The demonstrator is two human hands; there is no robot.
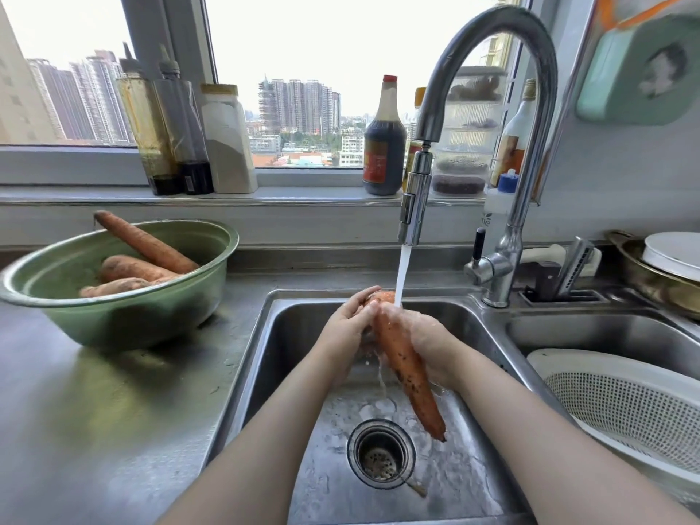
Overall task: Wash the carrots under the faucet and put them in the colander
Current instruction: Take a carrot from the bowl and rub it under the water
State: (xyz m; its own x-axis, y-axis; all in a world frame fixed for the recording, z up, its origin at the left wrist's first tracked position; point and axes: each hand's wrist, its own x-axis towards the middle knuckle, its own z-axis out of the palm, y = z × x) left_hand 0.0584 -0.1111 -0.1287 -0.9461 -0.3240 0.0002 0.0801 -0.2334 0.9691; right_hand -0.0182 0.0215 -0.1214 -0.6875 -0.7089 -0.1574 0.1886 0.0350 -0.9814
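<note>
A long dirty carrot hangs over the left sink basin, its thick end up under the running stream from the faucet. My left hand grips the carrot's top from the left. My right hand wraps round it from the right. Three more carrots lie in a green bowl on the counter at the left. The white colander sits in the right basin and holds nothing that I can see.
Sauce bottles and jars line the windowsill behind the sink. A drain strainer sits in the wet basin floor. A brass pot with a white plate stands at the far right, and a knife holder sits beside the faucet base.
</note>
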